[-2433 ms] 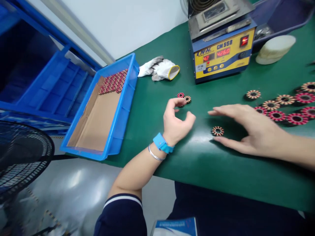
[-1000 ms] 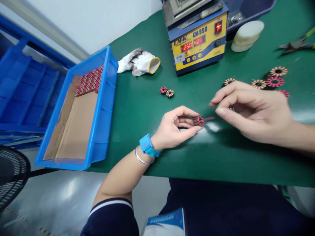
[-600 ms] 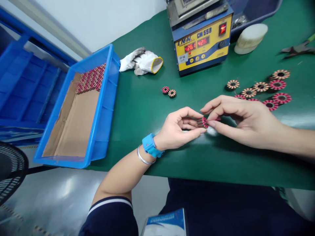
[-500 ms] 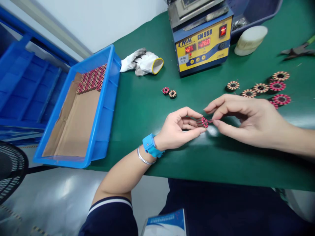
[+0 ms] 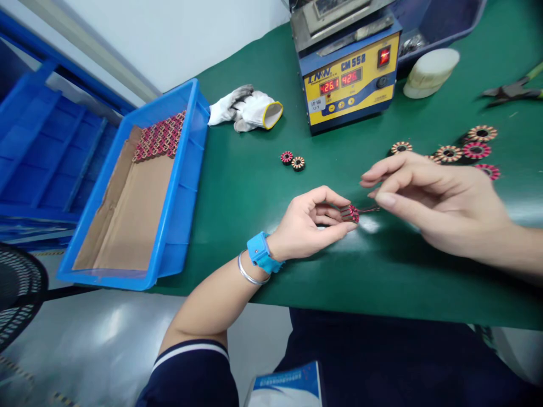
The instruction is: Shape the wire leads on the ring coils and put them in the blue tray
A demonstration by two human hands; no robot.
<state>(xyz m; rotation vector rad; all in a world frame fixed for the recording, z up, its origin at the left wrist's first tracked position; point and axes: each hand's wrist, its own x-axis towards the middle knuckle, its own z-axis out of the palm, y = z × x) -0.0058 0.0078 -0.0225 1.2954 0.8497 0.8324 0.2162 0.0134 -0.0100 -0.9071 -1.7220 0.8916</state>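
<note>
Between the thumb and fingers of my left hand (image 5: 316, 220) is a small motor stator (image 5: 352, 213) with red windings, held a little above the green table. Its wire leads (image 5: 370, 209) stick out to the right, twisted together. My right hand (image 5: 441, 209) hovers just beyond the end of those leads, thumb and fingers apart, with nothing seen in it. Two more stators, a red one (image 5: 286, 157) and a copper-coloured one (image 5: 298, 164), lie side by side beyond my left hand.
Several stators (image 5: 449, 153) lie behind my right hand, partly hidden. A blue bin (image 5: 180, 198) with rows of stators stands left. White gloves (image 5: 254, 110), a yellow-fronted heating unit (image 5: 352, 85), a white round container (image 5: 430, 73), a dark bin (image 5: 458, 28) and cutters (image 5: 511, 90) line the back.
My right hand has let go of the wire leads and moved slightly right, its fingers lifting. The leads now look twisted together. My left hand keeps the stator in nearly the same place.
</note>
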